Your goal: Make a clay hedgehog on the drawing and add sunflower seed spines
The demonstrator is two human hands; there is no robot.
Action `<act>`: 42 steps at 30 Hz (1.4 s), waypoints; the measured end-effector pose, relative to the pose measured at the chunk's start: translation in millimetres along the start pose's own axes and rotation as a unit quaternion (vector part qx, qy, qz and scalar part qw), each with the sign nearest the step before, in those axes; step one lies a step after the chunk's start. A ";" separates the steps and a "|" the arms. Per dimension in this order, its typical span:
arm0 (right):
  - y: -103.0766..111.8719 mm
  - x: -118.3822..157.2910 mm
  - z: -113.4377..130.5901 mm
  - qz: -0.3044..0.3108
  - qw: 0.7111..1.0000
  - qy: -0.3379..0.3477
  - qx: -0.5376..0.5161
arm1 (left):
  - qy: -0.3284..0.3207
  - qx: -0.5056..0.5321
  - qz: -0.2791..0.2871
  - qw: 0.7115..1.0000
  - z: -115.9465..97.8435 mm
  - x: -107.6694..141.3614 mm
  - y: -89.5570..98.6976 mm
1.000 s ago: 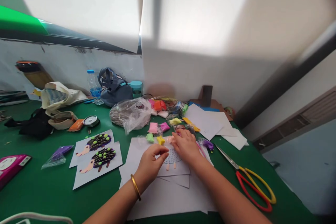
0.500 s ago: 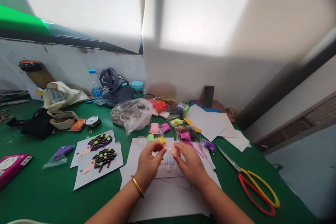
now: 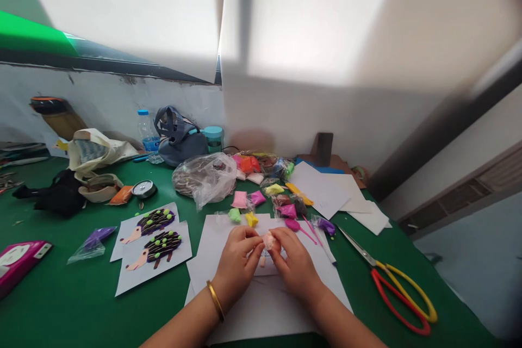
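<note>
My left hand and my right hand meet above the paper, their fingertips pinching a small lump of peach modelling clay between them. A gold bangle circles my left wrist. Under my hands lies a sheet with a drawn hedgehog, mostly hidden by my fingers. Just beyond my fingertips sit a lump of yellow clay and a lump of green clay. Two finished hedgehog pictures with dark spines and green dots lie to the left.
Bags of coloured clay crowd the green table behind the paper, with a plastic bag and loose white sheets nearby. Red-and-yellow-handled scissors lie to the right. A bottle, blue bag and tote stand further back.
Both hands have moved lower and closer together around the peach clay. They now cover more of the drawn hedgehog.
</note>
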State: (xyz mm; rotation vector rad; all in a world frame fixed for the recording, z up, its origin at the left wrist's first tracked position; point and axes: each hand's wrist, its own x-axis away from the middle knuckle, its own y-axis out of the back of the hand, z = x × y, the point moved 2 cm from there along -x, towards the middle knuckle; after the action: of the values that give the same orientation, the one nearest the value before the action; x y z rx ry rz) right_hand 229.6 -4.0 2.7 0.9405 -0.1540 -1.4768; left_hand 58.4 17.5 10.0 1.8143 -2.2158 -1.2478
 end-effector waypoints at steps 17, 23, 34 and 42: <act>7.3 -19.3 -4.0 0.083 0.996 0.017 -0.021 | -0.046 0.001 -0.005 0.999 15.0 -0.4 11.9; 10.4 -50.4 -38.5 -0.002 0.984 0.010 0.179 | 0.044 0.017 -0.068 0.997 37.5 -1.7 20.1; -2.1 -51.6 -46.1 0.009 0.968 0.016 0.251 | 0.052 -0.092 -0.004 0.994 39.4 -2.8 24.7; 15.6 -17.2 -49.4 -0.006 0.975 -0.002 0.220 | 0.042 -0.191 0.128 0.972 27.4 6.3 21.4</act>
State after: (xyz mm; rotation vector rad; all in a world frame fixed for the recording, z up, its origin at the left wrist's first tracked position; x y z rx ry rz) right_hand 269.6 30.1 -12.3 1.2937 -0.4945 -1.4837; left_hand 25.8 27.6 0.8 1.3659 -1.9222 -1.3918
